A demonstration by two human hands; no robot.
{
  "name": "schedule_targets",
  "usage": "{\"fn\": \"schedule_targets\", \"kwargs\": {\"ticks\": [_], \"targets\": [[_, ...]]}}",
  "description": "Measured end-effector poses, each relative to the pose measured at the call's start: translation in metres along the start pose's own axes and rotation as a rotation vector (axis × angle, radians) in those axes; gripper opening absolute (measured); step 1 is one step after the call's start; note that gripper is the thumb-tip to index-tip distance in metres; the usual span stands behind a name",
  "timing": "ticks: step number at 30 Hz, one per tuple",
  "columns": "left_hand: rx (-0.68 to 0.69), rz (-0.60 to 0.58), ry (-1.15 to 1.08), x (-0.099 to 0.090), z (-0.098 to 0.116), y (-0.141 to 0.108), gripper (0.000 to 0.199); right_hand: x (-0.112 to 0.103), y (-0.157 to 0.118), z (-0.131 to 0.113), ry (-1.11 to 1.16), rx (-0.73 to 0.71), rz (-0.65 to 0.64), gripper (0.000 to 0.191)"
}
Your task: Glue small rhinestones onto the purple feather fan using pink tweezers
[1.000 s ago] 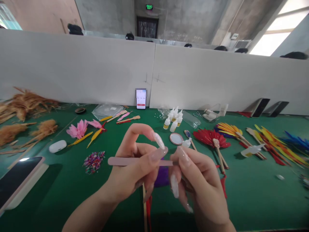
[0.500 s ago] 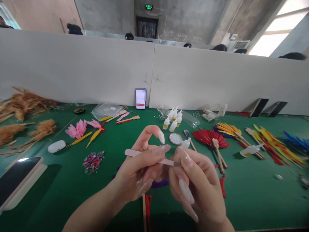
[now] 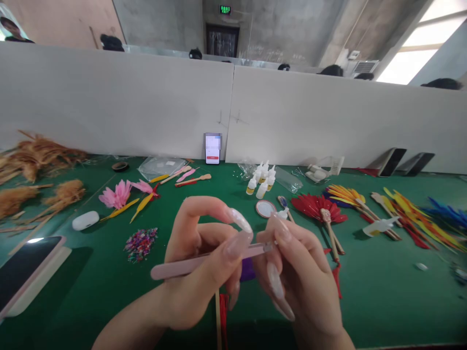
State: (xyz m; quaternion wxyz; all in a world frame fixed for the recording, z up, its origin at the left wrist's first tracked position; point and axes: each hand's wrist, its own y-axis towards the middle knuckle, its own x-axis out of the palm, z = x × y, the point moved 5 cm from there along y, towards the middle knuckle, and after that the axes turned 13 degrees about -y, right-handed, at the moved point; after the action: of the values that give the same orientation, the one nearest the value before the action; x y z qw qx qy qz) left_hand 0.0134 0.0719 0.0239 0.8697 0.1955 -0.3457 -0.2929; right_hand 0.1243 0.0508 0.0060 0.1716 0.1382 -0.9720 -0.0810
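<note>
My left hand is closed around pink tweezers, its thumb pressing on them and its index finger curled above. The silvery tweezer tips point right, to the fingertips of my right hand. Thumb and index finger of that hand are pinched together; a tiny pale bit seems to show between them, too small to name. Below and behind the hands lies a purple piece, mostly covered. A thin wooden stick and a red tassel stick out beneath it toward me.
A pile of colourful flakes lies left, beside a phone. Small glue bottles stand ahead, with a round white lid nearby. A red feather fan and loose coloured feathers lie right. A white partition borders the table.
My left hand has turned and shifted left, its thumb now pressed along the tweezers and their rear end lower. My right hand has stayed almost in place, still pinched near the tips.
</note>
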Motion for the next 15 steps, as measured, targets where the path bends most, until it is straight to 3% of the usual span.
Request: {"fn": "schedule_targets", "kwargs": {"ticks": [4, 7, 12, 15], "targets": [[0.116, 0.012, 0.166, 0.005, 0.007, 0.000, 0.021, -0.001, -0.001, 0.001, -0.036, 0.008, 0.036, 0.047], [0.244, 0.122, 0.308, 0.006, 0.016, -0.003, 0.022, -0.002, -0.003, -0.002, -0.102, 0.010, 0.083, 0.047], [0.234, 0.182, 0.579, 0.004, 0.024, -0.017, 0.025, -0.001, -0.004, -0.010, -0.289, 0.020, 0.095, 0.052], [0.332, 0.171, 0.681, 0.006, 0.027, -0.022, 0.025, -0.002, -0.005, -0.012, -0.314, -0.003, 0.133, 0.053]]}}
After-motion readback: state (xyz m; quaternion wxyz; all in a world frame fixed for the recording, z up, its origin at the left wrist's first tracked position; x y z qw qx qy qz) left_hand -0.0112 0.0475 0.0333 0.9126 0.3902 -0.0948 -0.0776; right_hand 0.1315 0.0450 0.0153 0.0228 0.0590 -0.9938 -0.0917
